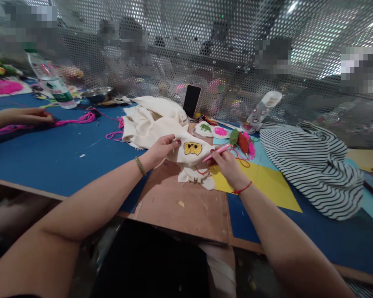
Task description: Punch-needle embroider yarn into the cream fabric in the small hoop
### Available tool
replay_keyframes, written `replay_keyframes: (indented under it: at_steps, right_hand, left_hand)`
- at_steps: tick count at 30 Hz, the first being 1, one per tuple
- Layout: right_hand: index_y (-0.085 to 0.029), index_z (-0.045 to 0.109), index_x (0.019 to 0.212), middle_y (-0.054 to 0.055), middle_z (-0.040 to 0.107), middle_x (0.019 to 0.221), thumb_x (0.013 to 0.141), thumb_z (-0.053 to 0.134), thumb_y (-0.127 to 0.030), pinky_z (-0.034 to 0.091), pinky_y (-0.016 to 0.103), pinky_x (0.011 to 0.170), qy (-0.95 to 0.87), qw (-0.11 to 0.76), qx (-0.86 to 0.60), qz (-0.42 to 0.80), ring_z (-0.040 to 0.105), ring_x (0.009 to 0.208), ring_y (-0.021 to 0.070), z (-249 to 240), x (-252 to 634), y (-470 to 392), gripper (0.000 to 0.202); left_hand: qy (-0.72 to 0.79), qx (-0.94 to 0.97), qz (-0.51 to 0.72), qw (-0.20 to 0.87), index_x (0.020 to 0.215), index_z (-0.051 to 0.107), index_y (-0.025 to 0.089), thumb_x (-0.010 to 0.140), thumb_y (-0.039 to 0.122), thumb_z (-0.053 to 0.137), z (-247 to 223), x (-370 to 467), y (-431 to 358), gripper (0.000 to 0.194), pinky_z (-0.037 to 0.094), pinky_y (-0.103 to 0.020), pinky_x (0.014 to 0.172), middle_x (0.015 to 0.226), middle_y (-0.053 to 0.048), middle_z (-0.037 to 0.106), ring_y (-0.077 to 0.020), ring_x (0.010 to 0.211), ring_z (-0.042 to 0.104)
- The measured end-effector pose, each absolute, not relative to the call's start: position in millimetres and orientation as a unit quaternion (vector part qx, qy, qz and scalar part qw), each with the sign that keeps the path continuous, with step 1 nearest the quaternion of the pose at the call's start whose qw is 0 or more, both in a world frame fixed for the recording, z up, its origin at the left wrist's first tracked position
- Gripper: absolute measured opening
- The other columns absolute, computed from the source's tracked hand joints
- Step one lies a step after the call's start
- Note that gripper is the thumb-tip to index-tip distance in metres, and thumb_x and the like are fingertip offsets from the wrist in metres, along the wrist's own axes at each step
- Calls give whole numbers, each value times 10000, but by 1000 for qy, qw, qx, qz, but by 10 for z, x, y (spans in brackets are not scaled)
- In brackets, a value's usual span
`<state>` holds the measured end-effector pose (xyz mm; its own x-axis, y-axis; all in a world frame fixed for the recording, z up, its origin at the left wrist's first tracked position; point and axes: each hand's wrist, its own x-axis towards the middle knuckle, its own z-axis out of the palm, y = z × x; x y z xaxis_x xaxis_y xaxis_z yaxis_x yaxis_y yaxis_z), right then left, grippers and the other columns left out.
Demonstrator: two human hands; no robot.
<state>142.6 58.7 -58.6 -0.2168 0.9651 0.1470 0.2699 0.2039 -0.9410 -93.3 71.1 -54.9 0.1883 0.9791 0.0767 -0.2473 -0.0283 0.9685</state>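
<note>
My left hand (160, 151) is closed on the left edge of a white embroidery cloth (178, 156), thumb on top. A yellow stitched patch (193, 148) with dark outlines and marks lies in the middle of the cloth. Between the fingers of my right hand (226, 163) is a pink, pen-shaped punch needle (216, 152), slanting across the cloth's right edge. Its tip is too small to make out. Red yarn (244, 163) loops beside that hand. Under the held cloth, a white piece with a hoop clasp (195, 180) rests on brown cardboard (183, 213).
Crumpled white fabric (157, 124) lies behind my left hand, with a phone (192, 100) propped behind it. Yarn bundles (243, 142) and a striped cloth (313, 169) lie right. Left are a bottle (57, 87) and another person's hand (34, 116) by pink yarn (77, 120).
</note>
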Motion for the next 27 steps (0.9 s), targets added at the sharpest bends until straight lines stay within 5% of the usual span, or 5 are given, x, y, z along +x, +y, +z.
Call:
replay_keyframes:
  at_steps: [15,23,27]
  right_hand:
    - [-166,690,703,99,716,693,760,588,-682,542,314,626,-639,412,-468,451,633,633,188,-567,1409,561,529]
    - [-173,630,964,44,709,677,709,664,-668,586,319,626,-611,434,-452,484,670,587,169,-590,1409,566,557]
    - [-169,627,968,31,700,666,717,672,-646,585,303,609,-608,435,-452,487,673,581,158,-597,1417,575,541]
  left_hand:
    - [367,466,527,609,985,694,147,664,275,810,-537,-924,711,365,542,-312,803,926,-66,760,-214,897,698]
    - [429,456,619,474,835,634,178,779,204,644,-185,-1160,1091,63,523,-308,778,801,-36,699,-197,839,669]
    - [489,532,575,384,883,638,149,808,163,589,55,-1540,1454,90,491,-293,780,855,-67,683,-171,806,629]
